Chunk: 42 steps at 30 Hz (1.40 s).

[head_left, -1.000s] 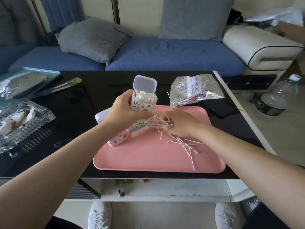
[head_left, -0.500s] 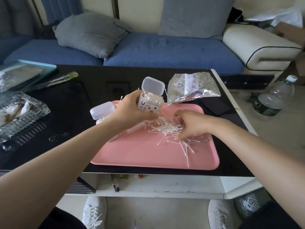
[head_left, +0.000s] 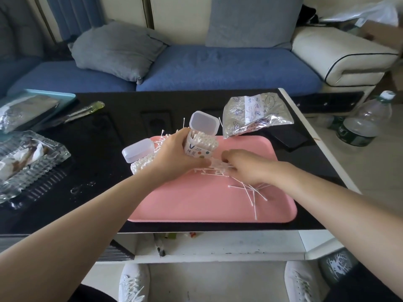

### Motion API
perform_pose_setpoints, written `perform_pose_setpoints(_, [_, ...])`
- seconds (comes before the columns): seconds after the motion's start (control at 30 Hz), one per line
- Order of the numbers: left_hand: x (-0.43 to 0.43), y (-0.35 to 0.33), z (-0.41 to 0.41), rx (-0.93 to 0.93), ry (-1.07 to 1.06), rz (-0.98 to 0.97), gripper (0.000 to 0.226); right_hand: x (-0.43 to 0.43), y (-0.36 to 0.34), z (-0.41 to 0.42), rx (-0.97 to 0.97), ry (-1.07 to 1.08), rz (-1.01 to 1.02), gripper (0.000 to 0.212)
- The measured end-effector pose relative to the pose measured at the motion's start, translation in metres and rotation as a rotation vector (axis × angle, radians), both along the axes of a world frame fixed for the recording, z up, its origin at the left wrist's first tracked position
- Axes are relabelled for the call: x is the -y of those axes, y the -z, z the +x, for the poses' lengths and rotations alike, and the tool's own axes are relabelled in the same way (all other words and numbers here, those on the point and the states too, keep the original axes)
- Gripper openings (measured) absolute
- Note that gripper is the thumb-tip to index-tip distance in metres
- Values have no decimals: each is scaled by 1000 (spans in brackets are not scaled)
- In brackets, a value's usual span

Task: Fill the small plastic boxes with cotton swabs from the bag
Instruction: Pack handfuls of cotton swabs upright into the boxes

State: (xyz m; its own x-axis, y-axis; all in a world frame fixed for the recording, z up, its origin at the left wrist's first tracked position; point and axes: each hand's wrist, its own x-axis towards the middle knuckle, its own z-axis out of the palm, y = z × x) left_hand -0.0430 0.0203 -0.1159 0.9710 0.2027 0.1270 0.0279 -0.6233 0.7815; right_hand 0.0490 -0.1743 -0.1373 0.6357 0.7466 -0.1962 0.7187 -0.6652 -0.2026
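Gripping a small plastic box (head_left: 201, 147) upright over the far-left part of the pink tray (head_left: 196, 205), the left hand (head_left: 174, 158) has its fingers curled round the box's left side. The box pokes out to the right of the palm. Its hinged lid (head_left: 204, 123) is flipped back and the box is packed with swab heads up to the rim.

Just to the right, the right hand (head_left: 246, 166) lies palm down near the tray's middle, fingers bent onto a heap of loose cotton swabs (head_left: 214, 170). The heap sits under its fingertips and almost touches the left hand. From here I cannot tell whether those fingers pinch any. More swabs fan out behind the wrist toward the tray's near-right corner.

A second box (head_left: 141, 159) lies on its side at the tray's left edge, lid open, tucked behind the left wrist.

The crinkled bag (head_left: 255, 114) rests on the black tabletop (head_left: 98, 149), overlapping the tray's far-right corner.
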Motion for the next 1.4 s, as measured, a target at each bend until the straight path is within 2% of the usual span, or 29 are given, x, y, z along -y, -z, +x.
perform_pose_setpoints(0.1, [-1,3,0,14,2,20,51,12,-1,5,-80,91,119,13])
perform_pose_setpoints(0.27, [3,3,2,31,-26,62,51,24,-2,6,-194,239,440,23])
perform_pose_setpoints(0.53, [8,7,9,49,-14,168,51,34,4,3,-449,327,648,24])
perform_pose_setpoints(0.63, [11,8,11,68,29,226,51,40,1,4,-469,307,705,17])
perform_pose_setpoints(0.73, [12,10,11,84,59,273,49,45,-6,3,-346,279,730,14])
perform_pose_setpoints(0.87, [10,14,14,100,117,349,51,49,-12,-1,-189,197,639,16])
perform_pose_setpoints(0.97, [12,16,15,124,174,410,57,47,-16,-5,-201,150,529,27])
perform_pose_setpoints(1.07, [14,14,13,142,175,447,57,45,-16,-5,-246,121,433,12])
perform_pose_setpoints(1.17, [15,11,11,183,181,499,53,44,-18,-6,-225,102,329,28])
perform_pose_setpoints(1.33, [10,15,10,210,210,551,55,40,-20,-6,-135,66,183,28])
perform_pose_setpoints(1.4, [8,17,10,203,211,554,57,38,-20,-7,-69,45,131,21])
